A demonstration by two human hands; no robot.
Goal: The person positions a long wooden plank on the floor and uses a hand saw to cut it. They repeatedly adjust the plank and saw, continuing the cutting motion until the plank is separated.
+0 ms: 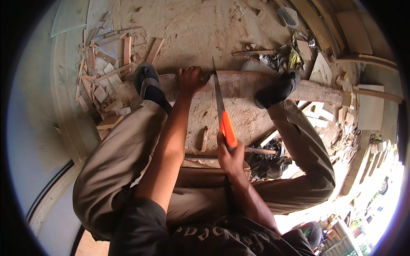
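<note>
A long wooden plank (pixel 171 87) lies crosswise on the dirt ground, with my left shoe (pixel 147 79) and right shoe (pixel 279 87) upon it. My left hand (pixel 193 80) grips the plank from above, its fingers bent over the far edge and its thumb pointing toward the saw. In my right hand (pixel 231 157) is a handsaw (pixel 229 130) with an orange and black handle. Its narrow blade points away from me and crosses the plank just right of my left hand. How deep the teeth sit in the wood cannot be made out.
Wood offcuts (pixel 100 91) lie heaped beyond my left leg. Crumpled black plastic (pixel 269 160) lies inside my right knee, with more plastic (pixel 292 57) beyond the right shoe. Boards (pixel 371 106) stand at the right, and a pale panel (pixel 34 111) lines the left side.
</note>
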